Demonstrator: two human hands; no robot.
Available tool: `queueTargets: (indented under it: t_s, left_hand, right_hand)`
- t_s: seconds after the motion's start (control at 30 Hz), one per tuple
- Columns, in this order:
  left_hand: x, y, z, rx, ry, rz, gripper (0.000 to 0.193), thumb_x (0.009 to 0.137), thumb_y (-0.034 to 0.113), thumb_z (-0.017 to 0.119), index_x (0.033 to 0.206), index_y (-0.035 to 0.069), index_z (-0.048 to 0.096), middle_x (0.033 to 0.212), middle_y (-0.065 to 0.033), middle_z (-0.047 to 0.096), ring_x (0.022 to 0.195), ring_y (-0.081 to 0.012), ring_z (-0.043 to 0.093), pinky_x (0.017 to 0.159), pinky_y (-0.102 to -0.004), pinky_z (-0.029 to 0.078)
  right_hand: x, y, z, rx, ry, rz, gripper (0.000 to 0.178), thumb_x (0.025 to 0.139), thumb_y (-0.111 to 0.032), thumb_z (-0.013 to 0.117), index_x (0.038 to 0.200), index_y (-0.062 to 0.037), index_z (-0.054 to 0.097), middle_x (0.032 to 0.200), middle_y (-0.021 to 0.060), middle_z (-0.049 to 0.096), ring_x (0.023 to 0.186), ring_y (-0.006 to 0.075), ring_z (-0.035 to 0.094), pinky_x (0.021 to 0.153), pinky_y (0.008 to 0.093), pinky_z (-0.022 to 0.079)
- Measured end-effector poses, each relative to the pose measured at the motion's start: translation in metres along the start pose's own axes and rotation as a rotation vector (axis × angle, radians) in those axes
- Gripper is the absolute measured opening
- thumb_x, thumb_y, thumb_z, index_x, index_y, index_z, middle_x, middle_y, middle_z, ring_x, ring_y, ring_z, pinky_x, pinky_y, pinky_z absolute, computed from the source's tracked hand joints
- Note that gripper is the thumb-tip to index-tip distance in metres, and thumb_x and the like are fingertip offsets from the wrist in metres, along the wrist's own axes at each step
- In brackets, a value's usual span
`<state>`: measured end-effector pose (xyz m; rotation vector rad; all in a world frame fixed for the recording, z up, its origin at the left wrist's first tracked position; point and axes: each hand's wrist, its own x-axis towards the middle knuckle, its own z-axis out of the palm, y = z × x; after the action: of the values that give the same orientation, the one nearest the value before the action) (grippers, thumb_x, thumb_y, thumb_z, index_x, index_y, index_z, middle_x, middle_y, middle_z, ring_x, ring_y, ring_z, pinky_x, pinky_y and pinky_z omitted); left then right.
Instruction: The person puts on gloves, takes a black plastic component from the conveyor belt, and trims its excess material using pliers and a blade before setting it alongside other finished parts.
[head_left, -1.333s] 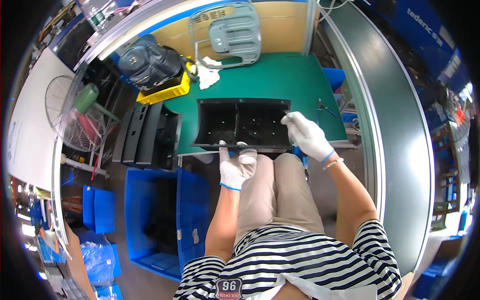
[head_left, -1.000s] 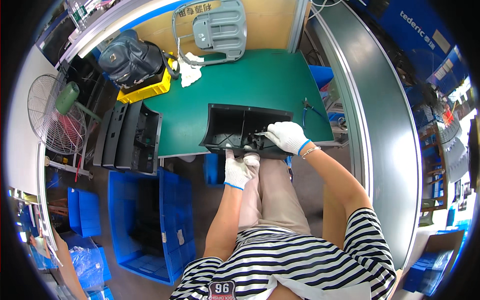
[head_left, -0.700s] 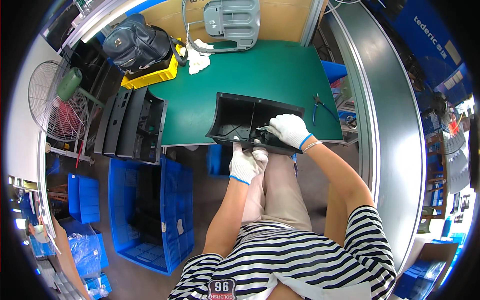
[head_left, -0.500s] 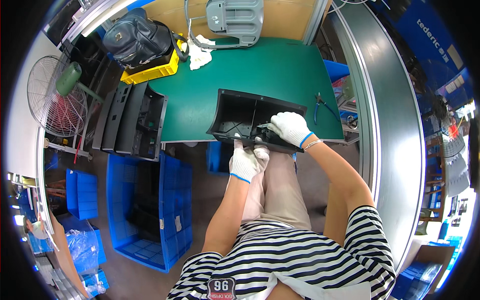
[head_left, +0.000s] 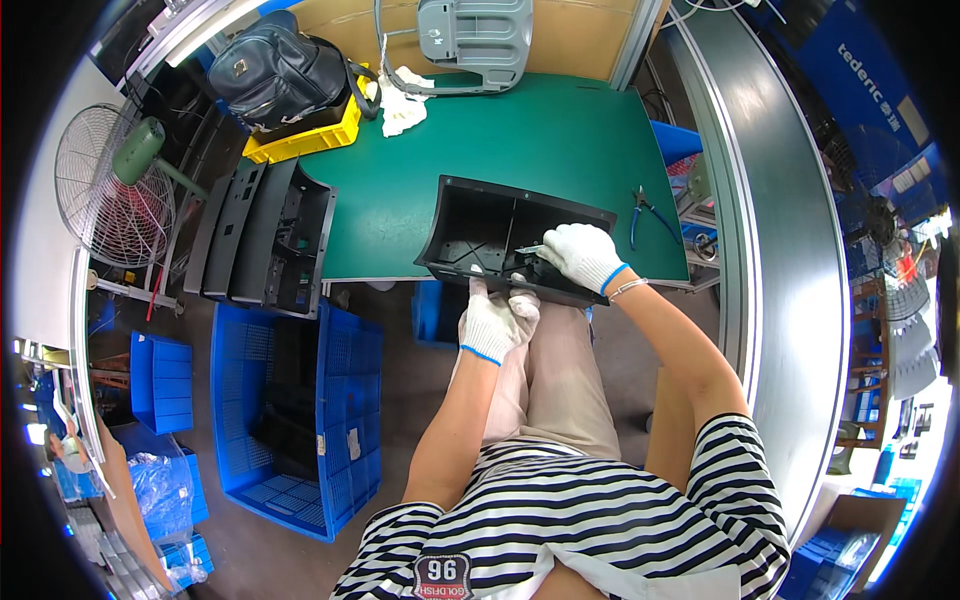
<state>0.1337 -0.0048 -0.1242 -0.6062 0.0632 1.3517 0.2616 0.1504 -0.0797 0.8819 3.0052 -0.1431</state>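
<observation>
A black plastic housing (head_left: pixel 470 215), hollow and open toward me, lies tilted at the near edge of the green table. My left hand (head_left: pixel 494 322), in a white glove with a blue cuff, is closed on its near rim. Also gloved, my right hand (head_left: pixel 582 258) reaches over the housing's right half, its fingers pinched round a small, thin, silvery blade-like tool (head_left: pixel 530 249). The tool's tip is inside the housing, close to the middle divider; its handle is hidden in my fingers. Blue-handled pliers (head_left: pixel 645 215) lie on the table to the right.
Several similar black panels (head_left: pixel 262 235) stand at the table's left end. Farther back are a yellow crate (head_left: pixel 300 143) with a black backpack (head_left: pixel 280 75), a white cloth (head_left: pixel 403 112) and a grey plastic frame (head_left: pixel 475 40). Blue crates (head_left: pixel 350 430) stand on the floor at left.
Both hands and the housing stay almost in the same place. The view has shifted very slightly. My right hand still holds the small tool.
</observation>
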Motion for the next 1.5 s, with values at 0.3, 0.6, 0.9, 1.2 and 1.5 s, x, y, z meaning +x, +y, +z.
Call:
queueTargets:
  t_s: [0.3, 0.6, 0.9, 1.2, 1.5]
  left_hand:
    - [0.003, -0.001, 0.0, 0.019, 0.014, 0.057, 0.073, 0.084, 0.073, 0.052, 0.087, 0.0, 0.061, 0.067, 0.0001, 0.038, 0.058, -0.0147, 0.04, 0.051, -0.0274, 0.037]
    - [0.004, 0.001, 0.003, 0.034, 0.022, 0.072, 0.074, 0.084, 0.073, 0.051, 0.086, 0.0, 0.061, 0.067, -0.0007, 0.042, 0.058, -0.0151, 0.04, 0.051, -0.0277, 0.038]
    - [0.006, 0.001, 0.0, 0.049, 0.051, 0.11, 0.074, 0.089, 0.073, 0.042, 0.085, 0.002, 0.059, 0.072, -0.0027, 0.056, 0.056, -0.0164, 0.044, 0.049, -0.029, 0.041]
    - [0.004, 0.002, -0.001, 0.05, 0.001, 0.037, 0.075, 0.089, 0.073, 0.042, 0.09, 0.0, 0.061, 0.076, -0.0051, 0.061, 0.058, -0.0175, 0.048, 0.051, -0.0302, 0.044]
    - [-0.003, -0.013, 0.007, 0.05, 0.106, 0.217, 0.068, 0.093, 0.067, 0.044, 0.099, 0.001, 0.059, 0.084, -0.0107, 0.063, 0.066, -0.0224, 0.055, 0.058, -0.0326, 0.049]
  right_hand:
    - [-0.003, -0.001, 0.01, -0.022, 0.186, -0.011, 0.033, 0.094, -0.04, 0.056, 0.082, -0.01, 0.063, 0.074, 0.0123, 0.064, 0.072, 0.0319, 0.065, 0.065, 0.0442, 0.052]
    - [0.0, 0.001, 0.005, -0.01, 0.109, 0.158, 0.035, 0.095, -0.039, 0.054, 0.082, -0.0083, 0.063, 0.072, 0.0134, 0.065, 0.07, 0.033, 0.066, 0.063, 0.0459, 0.052]
    - [0.023, -0.029, -0.008, 0.591, -0.088, 0.35, 0.049, 0.084, -0.045, 0.065, 0.11, -0.0043, 0.059, 0.103, 0.0196, 0.07, 0.101, 0.0379, 0.065, 0.087, 0.0452, 0.05]
    - [0.042, -0.027, 0.014, 0.403, -0.081, 0.32, 0.029, 0.084, -0.029, 0.06, 0.094, -0.0025, 0.066, 0.096, 0.0243, 0.068, 0.096, 0.0418, 0.064, 0.084, 0.0476, 0.05]
    - [-0.062, 0.022, -0.015, 0.607, 0.46, 0.721, 0.031, 0.091, -0.036, 0.059, 0.095, -0.005, 0.065, 0.09, 0.0214, 0.068, 0.09, 0.0403, 0.065, 0.079, 0.0457, 0.05]
